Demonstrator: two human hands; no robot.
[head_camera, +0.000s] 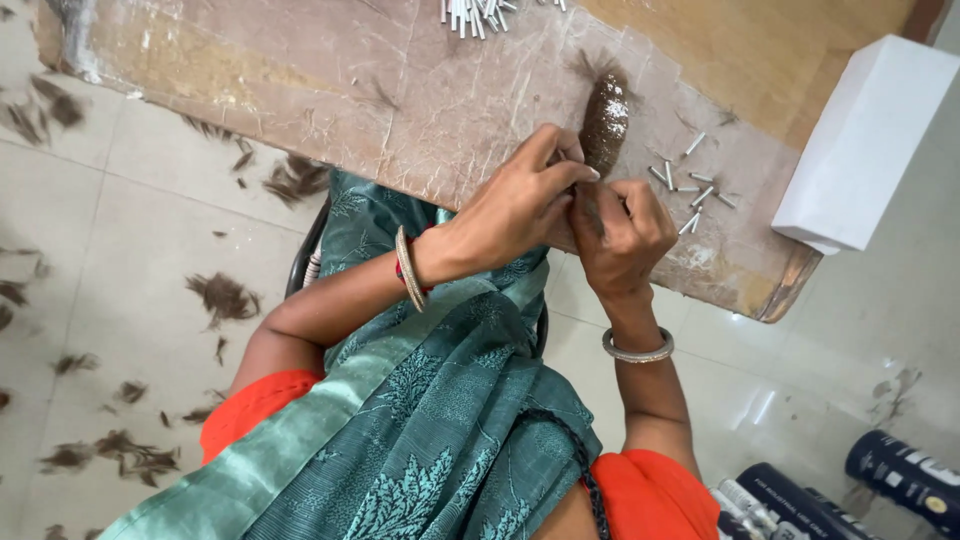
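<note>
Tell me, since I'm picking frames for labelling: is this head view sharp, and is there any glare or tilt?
Head view: both hands, left hand and right hand, look sharp, as does the brown hair bundle they pinch; soft, even light with weak shadows; mild glare on the floor tiles and the taped table; the whole scene sits tilted, with the table edge running diagonally.

Wearing a teal drape with leaf patterns over short orange sleeves. Silver bangle near the right hand. Silver and red bangles near the left hand. Dark braid hanging down.
</note>
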